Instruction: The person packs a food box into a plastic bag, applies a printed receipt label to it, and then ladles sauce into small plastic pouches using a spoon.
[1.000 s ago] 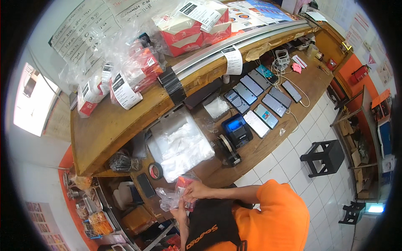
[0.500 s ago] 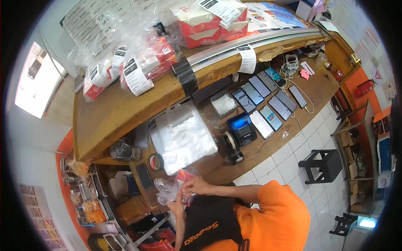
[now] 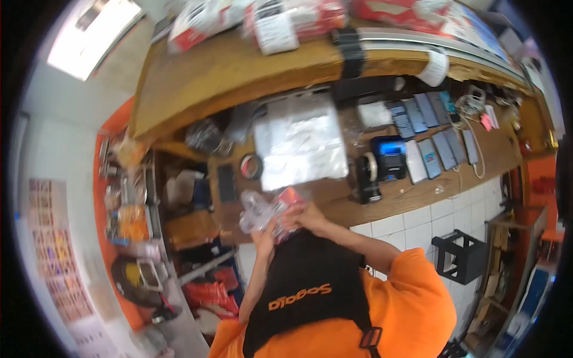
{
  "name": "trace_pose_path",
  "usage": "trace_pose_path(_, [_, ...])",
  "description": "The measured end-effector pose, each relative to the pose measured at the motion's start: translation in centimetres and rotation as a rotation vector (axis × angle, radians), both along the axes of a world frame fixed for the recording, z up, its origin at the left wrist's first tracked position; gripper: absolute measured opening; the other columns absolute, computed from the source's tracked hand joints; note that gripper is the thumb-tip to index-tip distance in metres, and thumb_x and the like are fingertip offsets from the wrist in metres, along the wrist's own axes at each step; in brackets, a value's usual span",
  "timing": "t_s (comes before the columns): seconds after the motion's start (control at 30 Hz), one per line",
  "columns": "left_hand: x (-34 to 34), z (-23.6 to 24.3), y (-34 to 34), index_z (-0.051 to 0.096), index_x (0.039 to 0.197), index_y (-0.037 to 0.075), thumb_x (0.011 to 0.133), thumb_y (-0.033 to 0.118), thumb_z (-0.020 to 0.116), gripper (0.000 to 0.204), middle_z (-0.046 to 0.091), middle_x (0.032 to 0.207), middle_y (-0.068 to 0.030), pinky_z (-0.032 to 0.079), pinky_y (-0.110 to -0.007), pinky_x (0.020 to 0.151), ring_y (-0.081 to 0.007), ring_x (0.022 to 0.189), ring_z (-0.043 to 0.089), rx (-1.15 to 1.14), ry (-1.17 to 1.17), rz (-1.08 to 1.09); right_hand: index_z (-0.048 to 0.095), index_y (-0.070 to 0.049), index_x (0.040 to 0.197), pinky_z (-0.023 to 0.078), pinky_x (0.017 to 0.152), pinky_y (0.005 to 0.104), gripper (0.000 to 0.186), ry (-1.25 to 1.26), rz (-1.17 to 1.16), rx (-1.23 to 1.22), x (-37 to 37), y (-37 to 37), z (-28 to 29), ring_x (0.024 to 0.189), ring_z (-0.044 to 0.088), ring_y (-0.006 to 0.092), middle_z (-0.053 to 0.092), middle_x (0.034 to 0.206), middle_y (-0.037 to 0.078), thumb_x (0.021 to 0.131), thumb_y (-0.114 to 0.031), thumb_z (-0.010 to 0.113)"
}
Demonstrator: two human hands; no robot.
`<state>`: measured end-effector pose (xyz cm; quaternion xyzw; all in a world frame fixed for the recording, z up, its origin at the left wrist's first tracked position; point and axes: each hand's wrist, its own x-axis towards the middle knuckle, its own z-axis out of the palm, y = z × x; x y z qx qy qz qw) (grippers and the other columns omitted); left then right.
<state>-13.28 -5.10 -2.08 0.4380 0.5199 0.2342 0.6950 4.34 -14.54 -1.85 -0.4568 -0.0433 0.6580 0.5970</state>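
My left hand (image 3: 264, 237) grips the crumpled clear plastic bag (image 3: 253, 212) from the lower left, fingers closed on it. My right hand (image 3: 298, 218) is beside it, fingers bent and pressed on a red package (image 3: 289, 197) wrapped in that bag; some fingertips are hidden. Both are just below the front edge of a wooden desk (image 3: 322, 206). Just beyond lie a stack of clear plastic bags (image 3: 298, 143), a roll of tape (image 3: 251, 176) and a dark phone (image 3: 227, 182). A black tape dispenser (image 3: 368, 185) stands to the right.
A blue-screened printer (image 3: 392, 164) and several phones (image 3: 446, 149) with cables sit on the desk's right. A raised wooden counter (image 3: 185, 83) holds bagged red boxes (image 3: 271, 27). Shelves with containers (image 3: 131, 215) stand left; a black stool (image 3: 459, 256) stands right on tiles.
My view has swung, so the desk and counter sit higher in the picture. Both hands still hold the bagged package, which appears higher and farther right in the frame.
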Motion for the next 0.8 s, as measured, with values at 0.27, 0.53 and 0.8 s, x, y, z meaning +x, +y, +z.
trace_pose_path(0.27, [0.4,1.5,-0.6,0.065,0.124,0.002,0.096,0.01,0.077,0.032,0.07,0.115,-0.0064,0.056,-0.032,0.086,-0.0159,0.1,0.068,-0.05,-0.087,0.013,0.071,0.009,0.109,0.067,0.077,0.0338,0.016,-0.108,0.067,-0.05,-0.2,0.2,1.8,0.086,0.077,0.0224,0.076,0.099,0.017,0.097,-0.002,0.073])
trace_pose_path(0.53, [0.6,2.4,-0.4,0.065,0.125,0.001,0.097,0.011,0.076,0.032,0.07,0.116,-0.0078,0.056,-0.032,0.085,-0.0163,0.102,0.068,-0.159,-0.053,-0.009,0.071,0.01,0.108,0.066,0.073,0.0305,0.021,-0.251,0.085,-0.043,-0.4,0.3,2.3,0.083,0.077,0.02,0.076,0.096,0.017,0.095,-0.005,0.078])
trace_pose_path(0.8, [0.5,1.6,-0.3,0.065,0.123,0.003,0.095,0.018,0.08,0.035,0.071,0.109,-0.0049,0.054,-0.028,0.07,-0.0134,0.094,0.067,-0.088,-0.1,-0.013,0.072,0.01,0.106,0.065,0.072,0.0294,0.019,-0.244,0.048,-0.064,-0.4,0.3,2.2,0.08,0.076,0.0192,0.076,0.093,0.016,0.096,-0.005,0.077])
